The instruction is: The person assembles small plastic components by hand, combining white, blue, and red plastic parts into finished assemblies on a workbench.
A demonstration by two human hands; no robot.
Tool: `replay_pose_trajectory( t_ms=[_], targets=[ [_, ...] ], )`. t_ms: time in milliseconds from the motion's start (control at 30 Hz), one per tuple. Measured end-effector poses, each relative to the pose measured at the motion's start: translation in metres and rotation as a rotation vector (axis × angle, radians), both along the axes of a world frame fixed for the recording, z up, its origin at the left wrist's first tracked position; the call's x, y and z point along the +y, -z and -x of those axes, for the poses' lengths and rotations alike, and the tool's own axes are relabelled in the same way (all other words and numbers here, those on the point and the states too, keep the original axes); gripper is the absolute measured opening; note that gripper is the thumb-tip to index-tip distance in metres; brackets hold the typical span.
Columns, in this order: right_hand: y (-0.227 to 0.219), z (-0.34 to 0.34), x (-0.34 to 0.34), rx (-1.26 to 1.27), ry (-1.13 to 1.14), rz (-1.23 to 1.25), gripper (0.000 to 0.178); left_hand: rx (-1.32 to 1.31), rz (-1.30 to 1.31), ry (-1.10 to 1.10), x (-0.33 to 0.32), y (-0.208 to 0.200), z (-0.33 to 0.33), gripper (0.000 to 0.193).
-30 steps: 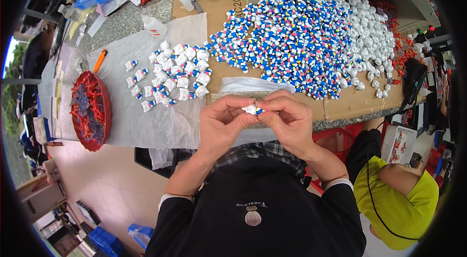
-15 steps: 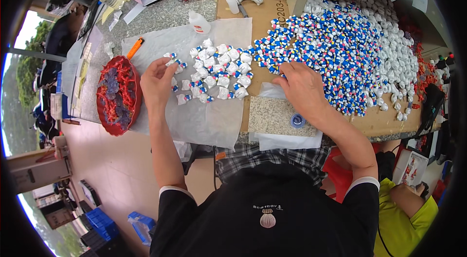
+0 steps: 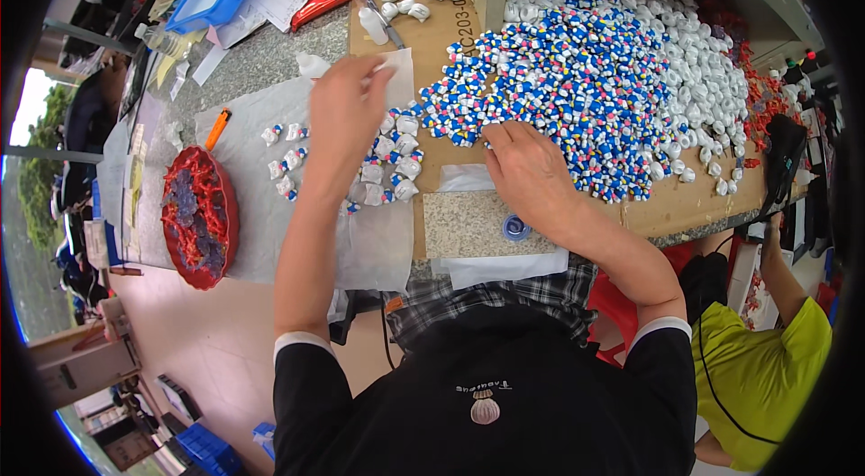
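Observation:
My left hand point(image 3: 347, 111) is raised over the sheet of white paper point(image 3: 248, 147), among small white pieces with blue parts on them. Motion smears its fingertips, so I cannot tell what they hold. Next to it, partly covered, stands a white squeeze bottle point(image 3: 313, 65). Under and right of the hand lies a group of white pieces point(image 3: 396, 152); a few more pieces point(image 3: 286, 161) sit to its left. My right hand point(image 3: 527, 172) rests at the near left edge of a big heap of tiny blue-and-white pieces point(image 3: 577, 89), fingers curled down and together. Its fingertips are hidden.
A red scalloped dish point(image 3: 200, 219) with red and purplish bits stands at left, an orange cutter point(image 3: 217, 129) behind it. A small blue ring-shaped dish point(image 3: 515, 227) sits on a speckled slab point(image 3: 468, 224). White ring-like pieces point(image 3: 703, 89) lie at right. A co-worker in yellow-green point(image 3: 766, 359) is at lower right.
My left hand has gone from the left pieces up and right, over the group of white pieces and near the bottle. The right hand stays at the heap's edge. The whole view has shifted.

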State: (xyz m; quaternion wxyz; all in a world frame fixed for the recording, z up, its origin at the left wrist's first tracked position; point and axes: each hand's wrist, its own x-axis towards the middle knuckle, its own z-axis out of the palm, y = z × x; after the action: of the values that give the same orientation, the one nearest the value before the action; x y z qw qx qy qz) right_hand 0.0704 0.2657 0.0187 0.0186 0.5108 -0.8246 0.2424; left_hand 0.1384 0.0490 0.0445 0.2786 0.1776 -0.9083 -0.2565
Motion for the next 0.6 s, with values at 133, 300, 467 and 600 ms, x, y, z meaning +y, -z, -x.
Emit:
replay_pose_trajectory(
  t_ms=[133, 300, 467, 600],
  targets=[
    [-0.020, 0.003, 0.014, -0.211, 0.005, 0.119, 0.017, -0.110, 0.345, -0.081, -0.002, 0.028, 0.086, 0.024],
    [-0.039, 0.005, 0.052, -0.506, -0.104, 0.125, 0.014, -0.211, 0.354, -0.174, -0.012, 0.046, 0.121, 0.025],
    [-0.033, -0.011, 0.065, -0.375, -0.306, -0.020, 0.015, -0.207, 0.329, -0.095, -0.027, 0.047, 0.125, 0.026],
    [-0.027, -0.017, 0.067, -0.334, -0.302, -0.032, 0.010, -0.115, -0.051, -0.004, -0.009, 0.005, 0.091, 0.032]
  ],
)
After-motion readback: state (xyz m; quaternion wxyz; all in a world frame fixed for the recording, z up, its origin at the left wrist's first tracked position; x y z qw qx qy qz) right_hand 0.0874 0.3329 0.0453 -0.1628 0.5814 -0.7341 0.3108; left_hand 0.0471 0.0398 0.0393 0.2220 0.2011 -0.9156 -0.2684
